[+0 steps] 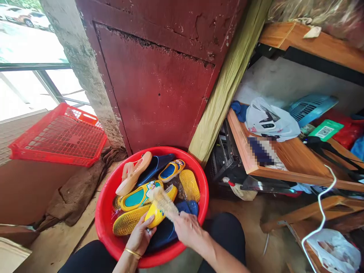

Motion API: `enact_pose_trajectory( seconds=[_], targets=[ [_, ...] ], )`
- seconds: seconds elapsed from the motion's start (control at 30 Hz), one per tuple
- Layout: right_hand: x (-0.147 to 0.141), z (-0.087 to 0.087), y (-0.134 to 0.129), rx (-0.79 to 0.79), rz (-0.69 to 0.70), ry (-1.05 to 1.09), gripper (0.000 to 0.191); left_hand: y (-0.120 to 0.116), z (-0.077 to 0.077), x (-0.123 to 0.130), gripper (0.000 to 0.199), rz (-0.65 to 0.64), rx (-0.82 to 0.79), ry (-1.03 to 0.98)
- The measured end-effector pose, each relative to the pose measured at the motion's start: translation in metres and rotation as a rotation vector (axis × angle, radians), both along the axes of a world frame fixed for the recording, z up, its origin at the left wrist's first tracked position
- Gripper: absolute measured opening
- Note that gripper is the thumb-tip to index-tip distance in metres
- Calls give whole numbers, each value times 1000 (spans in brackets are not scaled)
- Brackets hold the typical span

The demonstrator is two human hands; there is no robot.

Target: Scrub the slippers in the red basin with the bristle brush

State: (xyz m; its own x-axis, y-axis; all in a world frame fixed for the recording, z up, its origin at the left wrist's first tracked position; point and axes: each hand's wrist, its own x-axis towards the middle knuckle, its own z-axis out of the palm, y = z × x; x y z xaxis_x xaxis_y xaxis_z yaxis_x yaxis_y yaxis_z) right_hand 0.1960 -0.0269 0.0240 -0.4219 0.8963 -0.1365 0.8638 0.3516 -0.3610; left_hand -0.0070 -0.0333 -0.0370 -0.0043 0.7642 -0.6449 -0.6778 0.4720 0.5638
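A round red basin point(101, 223) stands between my knees, with water and several slippers in it. My left hand point(141, 236) grips a yellow slipper point(155, 215) over the front of the basin. In my right hand point(189, 229) is a pale scrubbing brush point(165, 203), its bristles against that slipper. Around them lie a yellow slipper with a teal insole point(136, 200), a yellow sole point(129, 220), a beige sandal point(133, 172), a dark blue slipper point(152, 169), a small yellow and blue slipper point(171, 170) and an upturned yellow one point(189, 185).
A red plastic crate point(61, 138) sits at the left near a brown cloth point(71, 193). Behind the basin stands a dark red door point(159, 83). On the right, a wooden shelf point(301, 163) holds a white plastic bag point(270, 119); a white cable point(321, 204) hangs below.
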Motion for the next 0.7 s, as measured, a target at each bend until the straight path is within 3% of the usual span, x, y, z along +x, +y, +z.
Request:
enact_pose_trajectory(
  seconds=[0.07, 0.2, 0.3, 0.4, 0.53, 0.7],
  targets=[
    [1, -2, -3, 4, -4, -2, 52, 0, 0, -2, 58, -2, 1, -10],
    [22, 0, 30, 7, -242, 3, 52, -3, 7, -3, 73, -23, 45, 37],
    [30, 8, 43, 32, -247, 73, 52, -8, 17, -3, 81, -2, 156, 130],
    [15, 13, 17, 60, -136, 107, 54, -11, 25, 1, 77, -14, 319, 328],
    [-6, 10, -21, 108, 42, 2, 57, -9, 26, 8, 71, -11, 431, 629],
    [17, 5, -5, 142, -126, -114, 59, -5, 29, 13, 74, -56, 472, 704]
  ],
)
